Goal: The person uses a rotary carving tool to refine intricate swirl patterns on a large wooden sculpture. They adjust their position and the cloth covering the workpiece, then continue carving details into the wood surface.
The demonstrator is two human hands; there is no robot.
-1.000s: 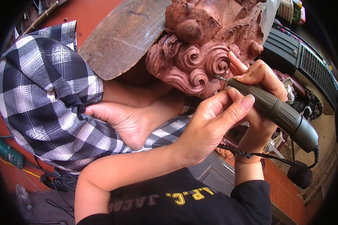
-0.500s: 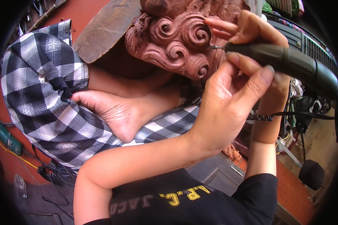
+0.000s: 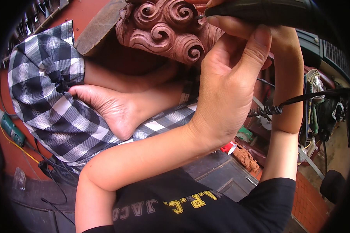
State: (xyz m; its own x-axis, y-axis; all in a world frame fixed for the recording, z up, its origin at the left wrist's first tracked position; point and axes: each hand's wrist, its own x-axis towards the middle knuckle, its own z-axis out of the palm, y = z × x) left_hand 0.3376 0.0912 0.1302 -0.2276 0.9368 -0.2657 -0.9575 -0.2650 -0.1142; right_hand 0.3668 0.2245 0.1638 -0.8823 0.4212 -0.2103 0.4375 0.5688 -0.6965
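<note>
A reddish-brown carving (image 3: pixel 159 35) with spiral curls in relief is at the upper middle. My right hand (image 3: pixel 278 42) is closed round a dark rotary carving tool (image 3: pixel 272 13), its thumb below the body. The thin bit (image 3: pixel 200 17) reaches the carving beside an upper curl; whether it touches, I cannot tell. My left hand (image 3: pixel 225 81) is closed just under the tool, its thumb lying against my right hand. Its other fingertips are partly hidden, so what they grip is unclear. The back of the tool runs into the dark rim at upper right.
A grey wooden board (image 3: pixel 99 29) stands left of the carving. My bare foot (image 3: pixel 112 110) and checked trousers (image 3: pixel 46 85) lie below. A coiled black cord (image 3: pixel 264 111) passes my right forearm. A green power tool (image 3: pixel 11 128), a red can (image 3: pixel 228 147) and a row of tools (image 3: pixel 33 19) surround me.
The carving, the rotary tool and both hands appear higher in the picture, partly because the view has shifted. The bit stays by the same curl. A red can now shows below my left hand.
</note>
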